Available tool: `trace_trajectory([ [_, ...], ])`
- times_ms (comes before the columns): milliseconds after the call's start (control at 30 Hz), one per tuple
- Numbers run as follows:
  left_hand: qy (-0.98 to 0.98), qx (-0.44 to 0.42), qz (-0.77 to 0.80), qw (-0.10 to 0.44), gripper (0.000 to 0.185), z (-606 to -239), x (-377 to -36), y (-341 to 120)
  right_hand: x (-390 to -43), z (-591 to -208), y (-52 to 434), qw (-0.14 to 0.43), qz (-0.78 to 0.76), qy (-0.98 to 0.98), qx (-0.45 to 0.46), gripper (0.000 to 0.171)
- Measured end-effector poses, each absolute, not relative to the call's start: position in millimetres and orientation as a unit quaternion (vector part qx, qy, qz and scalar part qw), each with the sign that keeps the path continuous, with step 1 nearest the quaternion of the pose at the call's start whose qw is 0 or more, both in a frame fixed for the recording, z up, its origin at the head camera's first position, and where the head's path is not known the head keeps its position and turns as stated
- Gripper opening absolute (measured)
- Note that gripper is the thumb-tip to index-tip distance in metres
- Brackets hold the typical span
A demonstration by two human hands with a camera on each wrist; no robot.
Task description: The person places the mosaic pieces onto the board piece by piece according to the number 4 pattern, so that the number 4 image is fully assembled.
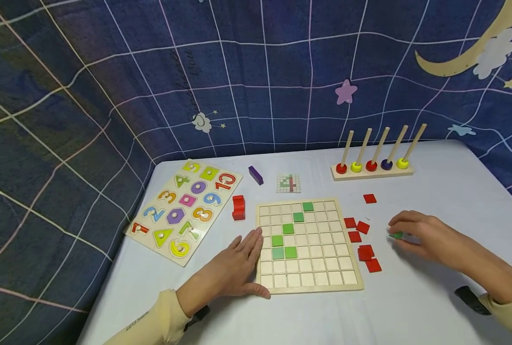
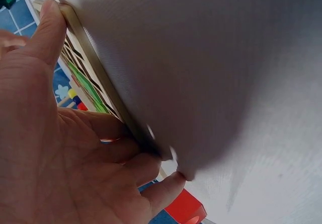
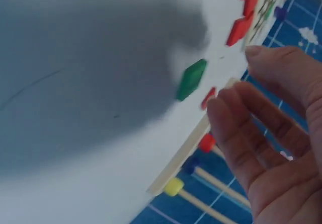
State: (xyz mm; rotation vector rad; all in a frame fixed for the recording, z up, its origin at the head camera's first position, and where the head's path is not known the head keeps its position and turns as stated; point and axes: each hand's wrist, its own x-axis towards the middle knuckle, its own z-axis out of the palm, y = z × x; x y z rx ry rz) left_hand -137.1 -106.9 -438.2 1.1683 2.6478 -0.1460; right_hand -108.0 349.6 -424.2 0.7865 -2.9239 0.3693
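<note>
Head view: wooden grid board [image 1: 309,282] near the front edge of the table [image 1: 433,306], holding five green tiles [image 1: 288,228] in a stepped diagonal, remaining cells bare. Left hand [image 1: 234,268] flat on the table, fingers straight and pressed against the board's left edge. Right hand [image 1: 428,237] toward the right edge, fingers loosely bent over a small green tile [image 1: 396,235] lying on the table; whether touching it, cannot tell. Loose red tiles [image 1: 361,239] scattered between board and right hand. Further back: peg rack [image 1: 372,167] with five coloured beads, one per peg; small pattern card [image 1: 288,183]; purple block [image 1: 255,175]; red block [image 1: 238,208]; number puzzle [image 1: 182,211] at the left edge, every slot filled.

Left wrist view: thumb and fingers [image 2: 50,22] braced on the board's rim [image 2: 95,68], green tiles seen edge-on.

Right wrist view: green tile [image 3: 191,79] lying on the table clear of the relaxed, parted fingers [image 3: 266,68], a gap unreadable from the head view.
</note>
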Motion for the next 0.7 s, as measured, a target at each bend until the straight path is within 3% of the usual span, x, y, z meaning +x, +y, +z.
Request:
trace_trajectory([
  [233, 0.905, 0.406, -0.042, 0.121, 0.124, -440, -135, -108, -109, -444, 357, 0.100, 0.087, -0.953, 0.273, 0.035],
  [467, 0.905, 0.406, -0.048, 0.115, 0.124, -439, -135, -108, -111, -449, 356, 0.097, 0.103, -0.955, 0.262, 0.036],
  [700, 0.907, 0.401, -0.054, 0.118, 0.123, -438, -136, -107, -117, -441, 351, 0.163, 0.103, -0.933, 0.305, 0.042],
])
